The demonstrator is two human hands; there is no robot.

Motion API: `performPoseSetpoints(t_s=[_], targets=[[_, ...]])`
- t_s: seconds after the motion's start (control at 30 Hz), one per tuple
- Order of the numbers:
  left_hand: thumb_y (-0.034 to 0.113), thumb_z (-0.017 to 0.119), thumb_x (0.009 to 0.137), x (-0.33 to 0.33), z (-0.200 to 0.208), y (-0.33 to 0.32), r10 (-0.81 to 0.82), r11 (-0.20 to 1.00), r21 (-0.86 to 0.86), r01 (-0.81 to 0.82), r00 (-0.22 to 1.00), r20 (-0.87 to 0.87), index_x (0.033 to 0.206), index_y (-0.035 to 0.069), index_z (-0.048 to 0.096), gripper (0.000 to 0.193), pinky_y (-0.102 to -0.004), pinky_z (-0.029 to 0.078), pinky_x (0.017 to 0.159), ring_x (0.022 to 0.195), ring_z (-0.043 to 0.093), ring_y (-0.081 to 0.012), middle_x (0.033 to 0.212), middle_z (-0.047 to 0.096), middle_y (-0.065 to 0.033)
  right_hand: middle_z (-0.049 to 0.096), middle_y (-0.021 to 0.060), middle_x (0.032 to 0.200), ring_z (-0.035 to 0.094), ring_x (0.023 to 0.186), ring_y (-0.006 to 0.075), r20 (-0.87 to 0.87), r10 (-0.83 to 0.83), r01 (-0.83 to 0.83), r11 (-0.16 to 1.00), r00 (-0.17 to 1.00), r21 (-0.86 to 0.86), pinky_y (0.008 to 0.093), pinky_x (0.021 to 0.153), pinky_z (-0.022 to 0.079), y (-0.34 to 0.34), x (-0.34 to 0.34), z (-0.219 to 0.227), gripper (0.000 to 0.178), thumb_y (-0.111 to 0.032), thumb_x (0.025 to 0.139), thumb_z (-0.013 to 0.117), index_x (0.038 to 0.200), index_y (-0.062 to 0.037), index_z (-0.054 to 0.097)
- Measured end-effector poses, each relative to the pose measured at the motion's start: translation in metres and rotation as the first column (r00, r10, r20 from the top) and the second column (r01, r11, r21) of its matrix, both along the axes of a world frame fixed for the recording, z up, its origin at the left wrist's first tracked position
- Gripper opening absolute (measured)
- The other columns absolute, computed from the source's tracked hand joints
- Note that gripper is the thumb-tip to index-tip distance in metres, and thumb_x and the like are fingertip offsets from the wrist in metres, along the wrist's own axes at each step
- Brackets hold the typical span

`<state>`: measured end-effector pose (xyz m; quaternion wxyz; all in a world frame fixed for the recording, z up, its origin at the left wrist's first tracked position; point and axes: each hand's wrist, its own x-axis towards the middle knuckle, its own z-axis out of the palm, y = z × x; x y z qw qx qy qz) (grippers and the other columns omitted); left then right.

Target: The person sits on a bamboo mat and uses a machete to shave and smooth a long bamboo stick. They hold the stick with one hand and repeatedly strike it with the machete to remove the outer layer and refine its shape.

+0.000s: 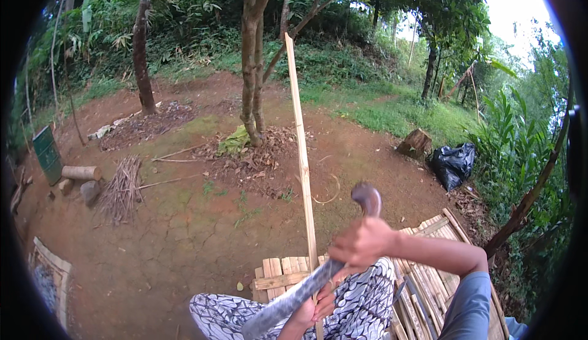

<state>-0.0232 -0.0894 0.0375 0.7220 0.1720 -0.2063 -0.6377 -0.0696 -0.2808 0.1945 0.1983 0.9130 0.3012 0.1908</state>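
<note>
My right hand is wrapped round the dark, curved handle of a machete, whose end knob sticks up above the fist. Its broad grey blade slants down to the lower left, across the front of my lap, and is slightly blurred. Behind the blade, my left hand grips the lower part of a long, pale bamboo strip. That strip rises almost upright, away from me, its pointed tip against the trees. The blade crosses in front of the strip; whether they touch, I cannot tell. Part of my left hand is hidden by the blade.
Bamboo slats of a platform lie under and beside my patterned trousers. Ahead on bare soil stand a tree, a stump and a black plastic bag. Bundled sticks and a log lie at left.
</note>
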Motion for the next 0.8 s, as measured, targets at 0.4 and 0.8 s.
performPoseSetpoints(t_s=[0.4,0.8], targets=[[0.054,0.022,0.101,0.006,-0.002,-0.006,0.012,0.999,0.032,-0.010,0.998,-0.055,0.066,0.014,0.034,0.054,-0.0229,0.021,0.029,0.029,0.024,-0.0085,0.042,0.029,0.0030,0.045,-0.0006,0.049,0.046,0.037,0.0145,0.030,-0.013,0.012,0.998,0.999,0.064,0.0342,0.032,0.040,-0.018,0.013,-0.014,0.060,-0.064,0.094,0.035,0.074,-0.0119,0.055],[0.052,0.021,0.100,0.006,0.007,-0.011,0.017,0.998,0.066,-0.018,1.000,0.020,0.066,0.014,0.033,0.052,-0.0229,0.022,0.030,0.029,0.024,-0.0082,0.042,0.028,0.0039,0.049,0.0027,0.051,0.047,0.039,0.0166,-0.084,-0.457,0.464,0.859,0.885,0.214,0.0332,0.036,0.040,-0.063,0.037,0.029,0.055,-0.063,0.093,0.040,0.086,-0.0112,0.057]])
